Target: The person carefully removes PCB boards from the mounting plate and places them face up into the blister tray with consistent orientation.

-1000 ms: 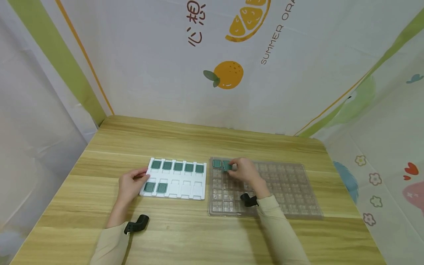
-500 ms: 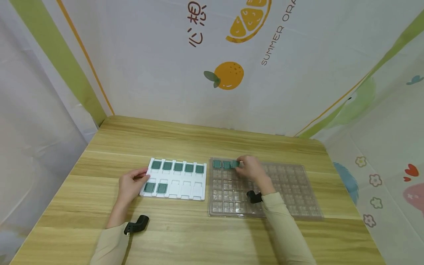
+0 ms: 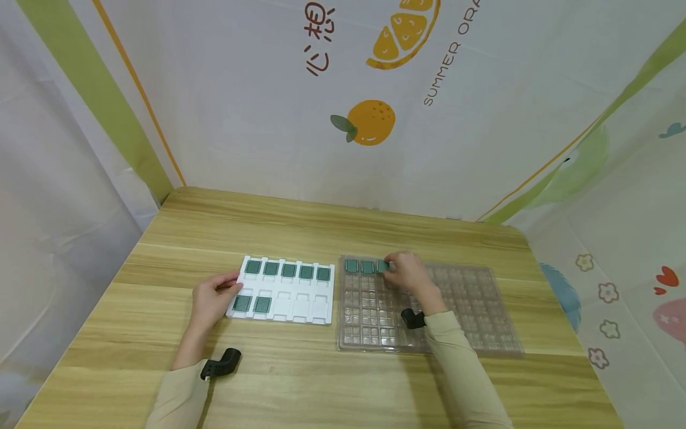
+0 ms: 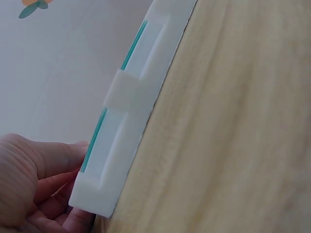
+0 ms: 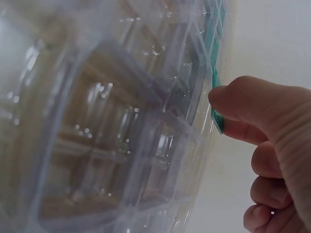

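Observation:
In the head view my left hand (image 3: 213, 301) holds the left edge of a white plastic tray (image 3: 292, 286). Thin green square circuit boards (image 3: 288, 270) fill its far row, and two more lie at the left of its near row. The left wrist view has my thumb (image 4: 63, 156) against the tray's end, other fingers curled beside it. On the right, my right hand (image 3: 409, 275) pinches a green circuit board (image 5: 217, 116) between thumb and forefinger. That board is at the third compartment of the far row in a clear plastic tray (image 3: 370, 348). Two boards (image 3: 367, 267) lie to its left.
Both trays lie side by side on a wood-grain table (image 3: 278, 381), a narrow gap between them. A printed white curtain (image 3: 268, 119) hangs behind the table and along its sides. Black camera mounts (image 3: 221, 364) sit on both wrists.
My right hand has shifted right from the second compartment to the third, leaving a board in the second. Over the last half second it barely moves. The left hand stays put on the white tray.

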Demonstrator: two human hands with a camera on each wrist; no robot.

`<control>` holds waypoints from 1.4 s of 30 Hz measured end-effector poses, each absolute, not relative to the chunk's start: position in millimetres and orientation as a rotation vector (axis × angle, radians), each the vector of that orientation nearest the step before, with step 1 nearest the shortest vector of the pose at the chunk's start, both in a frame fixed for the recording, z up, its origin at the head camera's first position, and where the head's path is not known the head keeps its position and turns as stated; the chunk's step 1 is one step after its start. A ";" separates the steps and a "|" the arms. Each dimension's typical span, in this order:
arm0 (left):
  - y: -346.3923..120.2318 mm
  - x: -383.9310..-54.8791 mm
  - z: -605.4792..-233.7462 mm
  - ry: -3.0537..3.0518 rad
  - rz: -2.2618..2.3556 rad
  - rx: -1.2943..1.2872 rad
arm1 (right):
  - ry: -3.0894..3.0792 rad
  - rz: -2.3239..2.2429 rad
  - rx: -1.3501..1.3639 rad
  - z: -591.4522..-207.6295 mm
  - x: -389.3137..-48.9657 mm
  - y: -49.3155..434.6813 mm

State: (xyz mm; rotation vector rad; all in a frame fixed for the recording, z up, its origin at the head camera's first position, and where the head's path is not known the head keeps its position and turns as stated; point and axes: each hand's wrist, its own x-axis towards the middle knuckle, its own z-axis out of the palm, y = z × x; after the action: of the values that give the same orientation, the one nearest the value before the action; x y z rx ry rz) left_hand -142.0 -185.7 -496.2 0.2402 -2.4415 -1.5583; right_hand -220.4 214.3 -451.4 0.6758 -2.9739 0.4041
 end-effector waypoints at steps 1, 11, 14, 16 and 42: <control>-185.7 -142.0 -496.2 -2.441 -1.559 0.241 | -2.974 0.397 0.678 -451.7 -220.3 214.3; -185.6 -142.2 -496.5 -2.439 -1.576 0.250 | -2.976 0.360 0.672 -452.0 -218.3 214.5; -185.6 -142.1 -496.2 -2.440 -1.574 0.254 | -2.983 0.354 0.664 -451.8 -218.2 214.2; -185.7 -142.0 -496.0 -2.443 -1.570 0.254 | -2.993 0.351 0.657 -452.1 -218.4 213.9; -186.5 -143.3 -498.4 -2.437 -1.556 0.236 | -3.023 0.414 0.606 -450.7 -215.3 207.2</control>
State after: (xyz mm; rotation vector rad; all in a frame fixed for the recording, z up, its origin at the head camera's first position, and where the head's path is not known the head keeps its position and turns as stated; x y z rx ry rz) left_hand -143.3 -186.5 -498.4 0.2362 -2.4372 -1.5556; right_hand -215.3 207.2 -450.7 0.6060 -3.0234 0.4141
